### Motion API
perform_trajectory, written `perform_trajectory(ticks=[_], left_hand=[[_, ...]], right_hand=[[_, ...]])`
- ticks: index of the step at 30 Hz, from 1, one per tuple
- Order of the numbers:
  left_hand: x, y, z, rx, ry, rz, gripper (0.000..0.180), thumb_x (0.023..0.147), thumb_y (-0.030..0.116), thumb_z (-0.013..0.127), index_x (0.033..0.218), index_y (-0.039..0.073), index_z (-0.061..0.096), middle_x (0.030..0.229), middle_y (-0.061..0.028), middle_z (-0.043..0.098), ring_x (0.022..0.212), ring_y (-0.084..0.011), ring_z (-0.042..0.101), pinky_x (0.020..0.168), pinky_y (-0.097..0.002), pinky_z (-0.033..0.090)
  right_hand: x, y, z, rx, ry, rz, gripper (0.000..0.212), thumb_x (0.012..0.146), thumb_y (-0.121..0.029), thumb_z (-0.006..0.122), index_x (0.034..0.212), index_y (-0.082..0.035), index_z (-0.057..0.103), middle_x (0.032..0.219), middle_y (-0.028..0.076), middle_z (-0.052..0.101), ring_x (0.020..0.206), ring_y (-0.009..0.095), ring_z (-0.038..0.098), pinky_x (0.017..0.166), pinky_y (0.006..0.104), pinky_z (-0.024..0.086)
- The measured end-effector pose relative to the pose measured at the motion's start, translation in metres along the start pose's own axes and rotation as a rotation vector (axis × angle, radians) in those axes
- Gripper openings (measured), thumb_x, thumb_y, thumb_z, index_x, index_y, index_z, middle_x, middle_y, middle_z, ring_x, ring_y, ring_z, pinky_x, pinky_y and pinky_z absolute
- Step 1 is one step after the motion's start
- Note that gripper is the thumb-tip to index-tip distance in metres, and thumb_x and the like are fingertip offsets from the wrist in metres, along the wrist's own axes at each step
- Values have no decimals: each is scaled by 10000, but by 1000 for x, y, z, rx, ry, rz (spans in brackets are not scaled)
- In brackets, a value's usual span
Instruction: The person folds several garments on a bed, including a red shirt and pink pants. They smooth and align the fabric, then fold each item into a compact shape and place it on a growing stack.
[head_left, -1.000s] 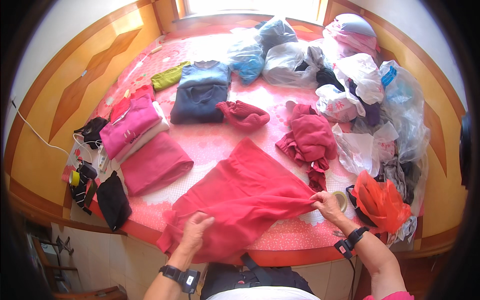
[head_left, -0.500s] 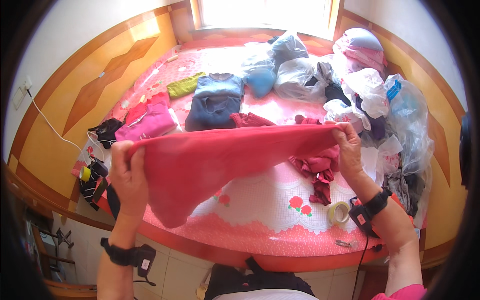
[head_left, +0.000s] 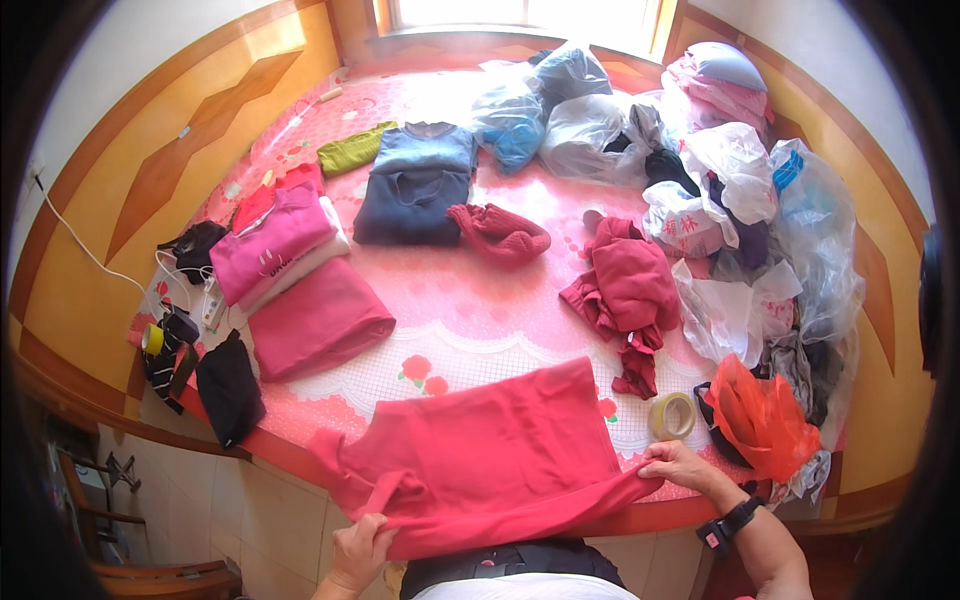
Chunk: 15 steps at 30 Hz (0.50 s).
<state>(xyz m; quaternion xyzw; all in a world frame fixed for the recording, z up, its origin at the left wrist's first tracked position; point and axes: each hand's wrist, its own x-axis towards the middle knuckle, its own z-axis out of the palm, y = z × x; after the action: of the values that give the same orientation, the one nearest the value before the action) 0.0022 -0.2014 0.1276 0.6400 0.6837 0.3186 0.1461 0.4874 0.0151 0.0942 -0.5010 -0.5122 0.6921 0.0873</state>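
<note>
A red top (head_left: 500, 430) lies spread at the near edge of the bed, its near side hanging toward me. My left hand (head_left: 362, 550) is closed on the cloth at its near left, beside a bunched sleeve. My right hand (head_left: 688, 468) pinches its near right corner between thumb and fingers. Past my right hand is a roll of tape (head_left: 671, 416), and beside that a crumpled red plastic bag (head_left: 760, 415). A folded dark pink garment (head_left: 320, 318) lies beyond the top on the left. To the far right of the top sits a rumpled dark red garment (head_left: 635, 275).
Along the left are a folded pink sweatshirt (head_left: 275, 245), a black cloth item (head_left: 230, 388) and white cables. Folded blue tops (head_left: 415, 205), a green garment (head_left: 355, 150) and a knitted red piece (head_left: 500, 233) lie farther back. Stuffed plastic bags (head_left: 735, 170) line the right side.
The red top has come down from the air onto the bed's near edge. Both hands moved lower and toward me, and the folded garment on the left came into sight.
</note>
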Motion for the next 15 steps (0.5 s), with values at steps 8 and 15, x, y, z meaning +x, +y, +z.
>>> perform_trajectory(ticks=[8,15], left_hand=[[82,-37,15,149,52,-176,172,944,193,714,1024,66,628,824,-238,675,766,-463,663,631,-529,498],[133,-108,47,-18,170,-308,274,954,169,658,1153,-16,623,1161,-237,647,1073,-400,637,904,-473,506]], right_hand=[[69,-26,4,-118,529,-239,184,848,-165,750,935,-13,697,862,4,697,840,68,606,754,257,498],[129,-21,48,-831,829,-731,596,835,-101,778,1366,0,528,1347,226,569,1292,420,518,1113,470,420]])
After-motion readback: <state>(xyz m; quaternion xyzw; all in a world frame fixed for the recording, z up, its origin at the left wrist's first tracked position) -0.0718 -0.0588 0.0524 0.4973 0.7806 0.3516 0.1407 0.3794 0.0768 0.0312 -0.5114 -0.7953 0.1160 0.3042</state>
